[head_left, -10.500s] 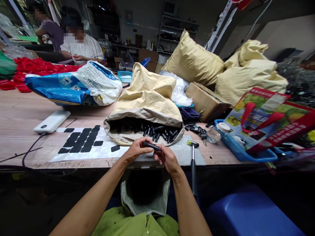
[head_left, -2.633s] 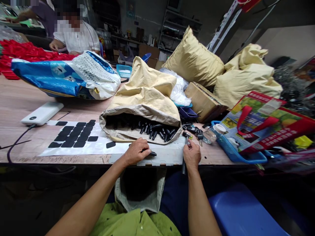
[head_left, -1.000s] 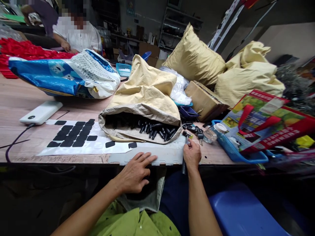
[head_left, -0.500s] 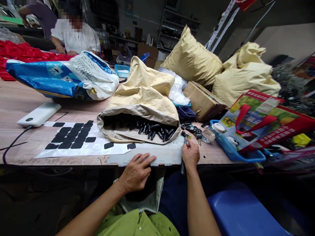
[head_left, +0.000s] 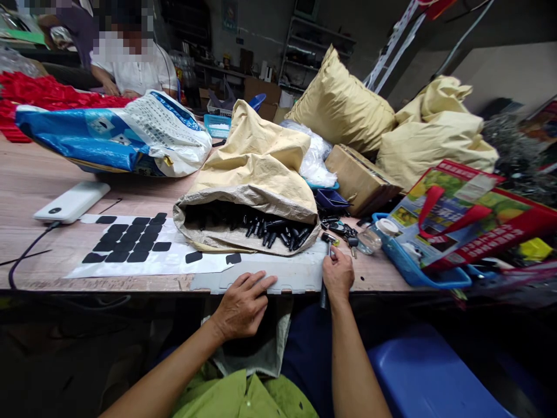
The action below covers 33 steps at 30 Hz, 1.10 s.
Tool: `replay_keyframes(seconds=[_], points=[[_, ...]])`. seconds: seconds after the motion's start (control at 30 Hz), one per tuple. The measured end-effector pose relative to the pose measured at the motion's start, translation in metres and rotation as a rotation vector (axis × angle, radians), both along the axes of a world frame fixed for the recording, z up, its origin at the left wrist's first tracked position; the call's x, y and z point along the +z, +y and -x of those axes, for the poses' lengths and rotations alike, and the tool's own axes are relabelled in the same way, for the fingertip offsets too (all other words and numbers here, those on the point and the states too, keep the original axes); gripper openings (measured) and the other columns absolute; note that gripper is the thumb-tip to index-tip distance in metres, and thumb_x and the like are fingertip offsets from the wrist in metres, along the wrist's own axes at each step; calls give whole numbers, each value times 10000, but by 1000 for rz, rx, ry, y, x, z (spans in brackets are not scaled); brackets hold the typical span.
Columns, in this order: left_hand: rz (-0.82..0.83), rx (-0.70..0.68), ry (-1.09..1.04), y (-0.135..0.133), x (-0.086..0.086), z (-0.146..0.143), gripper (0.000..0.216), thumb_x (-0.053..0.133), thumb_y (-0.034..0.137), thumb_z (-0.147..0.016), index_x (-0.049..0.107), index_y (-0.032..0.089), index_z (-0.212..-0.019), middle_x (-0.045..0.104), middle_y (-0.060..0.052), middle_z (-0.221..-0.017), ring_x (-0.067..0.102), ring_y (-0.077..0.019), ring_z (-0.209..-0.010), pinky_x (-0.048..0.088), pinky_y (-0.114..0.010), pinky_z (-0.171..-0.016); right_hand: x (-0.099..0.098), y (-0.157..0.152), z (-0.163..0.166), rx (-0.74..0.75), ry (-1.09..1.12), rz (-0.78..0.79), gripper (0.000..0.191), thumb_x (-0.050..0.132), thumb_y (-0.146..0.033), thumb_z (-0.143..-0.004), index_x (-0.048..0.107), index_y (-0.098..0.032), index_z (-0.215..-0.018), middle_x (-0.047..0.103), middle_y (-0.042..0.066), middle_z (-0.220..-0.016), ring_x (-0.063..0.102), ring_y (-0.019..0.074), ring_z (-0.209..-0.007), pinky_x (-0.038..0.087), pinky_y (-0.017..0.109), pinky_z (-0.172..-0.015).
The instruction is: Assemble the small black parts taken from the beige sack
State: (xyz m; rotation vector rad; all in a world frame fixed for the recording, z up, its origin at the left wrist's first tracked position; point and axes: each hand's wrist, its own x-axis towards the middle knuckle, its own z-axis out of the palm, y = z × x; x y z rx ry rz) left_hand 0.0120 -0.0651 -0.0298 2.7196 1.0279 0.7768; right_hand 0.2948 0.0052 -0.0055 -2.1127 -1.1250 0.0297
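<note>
My left hand (head_left: 243, 307) lies at the table's front edge, fingers stretched over a flat grey plate (head_left: 300, 273). Closed around a dark, slim rod (head_left: 324, 295) is my right hand (head_left: 338, 274), at the plate's right end. The rod's lower end sticks out past the table edge; the grip hides its middle. Behind both hands, a beige sack (head_left: 256, 174) lies with its mouth towards me. Several black tube-shaped pieces (head_left: 270, 229) show inside it. Left of the sack, a white sheet (head_left: 161, 267) carries rows of black rounded patches (head_left: 130, 238).
A white power bank (head_left: 72, 202) with a cable stands left. Behind it lies a blue-and-white bag (head_left: 130, 133). Keys (head_left: 351, 241), a clear jar (head_left: 369, 241) and a blue basket (head_left: 404, 264) with a printed bag (head_left: 470, 215) are right. A person (head_left: 130, 75) sits across the table.
The whole view has shifted very slightly. Both hands, the rod and the plate keep their places relative to each other.
</note>
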Motion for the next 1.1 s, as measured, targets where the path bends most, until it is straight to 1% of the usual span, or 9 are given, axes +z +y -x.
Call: replay_keyframes(seconds=[0.1, 0.2, 0.33, 0.47, 0.63, 0.73, 0.87, 1.0, 1.1], points=[[63, 6, -57, -2, 10, -2, 51, 656, 247, -839, 700, 230, -858, 555, -30, -1483, 480, -335, -1351, 368, -541, -1091, -1, 0, -1, 7, -6, -7, 499, 504, -278, -779, 750, -189, -1204, 647, 60, -968, 583, 197, -799, 426, 301, -768], [192, 49, -180, 6, 30, -9, 166, 720, 287, -787, 667, 238, -937, 679, -63, -1261, 572, -305, -1164, 425, -489, -1002, 0, 0, 0, 15, -4, -10, 503, 501, -280, -779, 750, -184, -1206, 650, 65, -977, 586, 202, -806, 427, 302, -766], [230, 260, -301, 49, 57, -24, 160, 660, 344, -860, 608, 222, -949, 678, -53, -915, 577, -242, -892, 449, -406, -868, 1, -1, 1, 15, 12, 2, 500, 507, -267, -786, 742, -177, -1219, 645, 65, -983, 586, 194, -788, 425, 305, -773], [129, 456, -274, 109, 67, -42, 201, 658, 373, -882, 618, 213, -997, 658, -79, -1011, 528, -281, -984, 421, -417, -884, 1, -1, 0, 17, 25, -1, 485, 509, -263, -793, 745, -178, -1208, 640, 57, -953, 585, 194, -794, 423, 302, -776], [85, 511, -164, 154, 63, -58, 203, 706, 339, -861, 663, 220, -1019, 612, -110, -1088, 475, -323, -1107, 399, -439, -907, 3, -1, 1, 13, 43, -10, 481, 518, -256, -790, 744, -174, -1206, 648, 58, -970, 581, 183, -770, 424, 296, -772], [86, 500, -147, 151, 64, -53, 157, 717, 319, -856, 679, 216, -969, 627, -106, -1072, 477, -323, -1103, 386, -442, -896, 4, -1, 2, 6, 49, -5, 480, 521, -249, -789, 745, -172, -1206, 649, 58, -967, 582, 181, -769, 422, 292, -760], [145, 417, -173, 115, 63, -27, 147, 713, 348, -862, 690, 238, -956, 689, -55, -974, 511, -283, -1019, 372, -428, -893, 5, -1, 2, -3, 47, 5, 472, 532, -247, -793, 746, -187, -1209, 649, 58, -982, 587, 185, -791, 419, 290, -761], [288, 330, -184, 77, 50, 2, 152, 749, 339, -821, 709, 249, -936, 714, -16, -914, 541, -242, -942, 385, -380, -865, 4, -1, 2, 5, 34, 28, 462, 553, -263, -802, 739, -195, -1220, 646, 54, -981, 591, 186, -804, 420, 289, -777], [347, 278, -175, 64, 39, 12, 176, 771, 351, -800, 723, 245, -932, 710, -15, -910, 549, -235, -930, 384, -364, -842, 7, -2, 4, 2, -8, 64, 462, 581, -283, -804, 728, -198, -1233, 650, 57, -986, 588, 192, -820, 412, 289, -769]])
